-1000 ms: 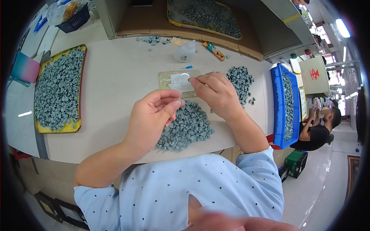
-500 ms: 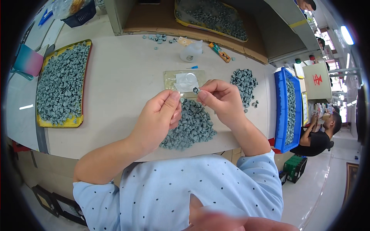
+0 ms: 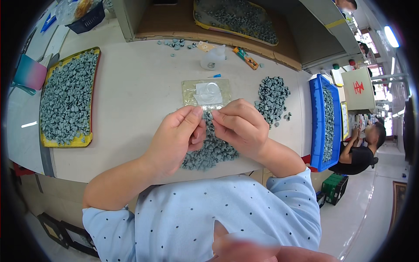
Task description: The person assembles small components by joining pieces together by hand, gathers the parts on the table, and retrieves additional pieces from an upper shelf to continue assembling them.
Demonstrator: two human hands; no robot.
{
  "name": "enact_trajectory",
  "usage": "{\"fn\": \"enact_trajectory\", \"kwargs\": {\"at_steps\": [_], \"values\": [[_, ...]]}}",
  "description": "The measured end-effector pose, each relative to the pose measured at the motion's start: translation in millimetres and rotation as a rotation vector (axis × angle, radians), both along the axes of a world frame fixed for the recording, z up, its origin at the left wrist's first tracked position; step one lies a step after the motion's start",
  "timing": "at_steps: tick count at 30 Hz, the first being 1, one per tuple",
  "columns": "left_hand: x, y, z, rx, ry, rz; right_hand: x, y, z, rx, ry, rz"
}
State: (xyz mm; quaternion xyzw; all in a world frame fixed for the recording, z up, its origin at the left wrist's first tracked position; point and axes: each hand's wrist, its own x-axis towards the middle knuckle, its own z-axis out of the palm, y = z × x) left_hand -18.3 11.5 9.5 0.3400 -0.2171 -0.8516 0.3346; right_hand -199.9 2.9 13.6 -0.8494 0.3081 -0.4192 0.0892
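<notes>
My left hand [image 3: 176, 136] is closed, thumb pressed against the curled fingers. My right hand [image 3: 241, 126] pinches a small grey-green and black piece, now mostly covered by its fingertips. The two sets of fingertips almost meet; what lies in the left pinch is too small to make out. Under and behind them spreads a pile of small grey-green pieces [image 3: 210, 153]. Just beyond the fingers lies a yellowish clear pad [image 3: 188, 91] with a white sheet [image 3: 207, 97] and a clear ring on it. A blue-hubbed needle tip [image 3: 215, 76] rests past the pad.
A second pile [image 3: 273, 99] is at right, beside a blue bin [image 3: 314, 126] of pieces. At left stands a filled yellow tray [image 3: 88, 139] and a pink-blue cup [image 3: 31, 72]. A translucent bottle [image 3: 212, 59] and orange-green tube [image 3: 245, 58] lie before a shelf [image 3: 166, 36]. A person [image 3: 360, 153] sits at far right.
My right hand has moved left and turned inward, bringing its piece up to my left fingertips. The left hand has barely moved. The view has shifted slightly.
</notes>
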Motion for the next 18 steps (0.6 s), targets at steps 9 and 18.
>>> {"fn": "enact_trajectory", "kwargs": {"at_steps": [9,18], "values": [[0,3,-1,-0.046,0.031,-0.004,4,2,-3,-0.147,0.102,0.009],[-3,15,1,-0.385,-0.173,0.077,11,9,-7,-0.207,0.038,0.027]]}}
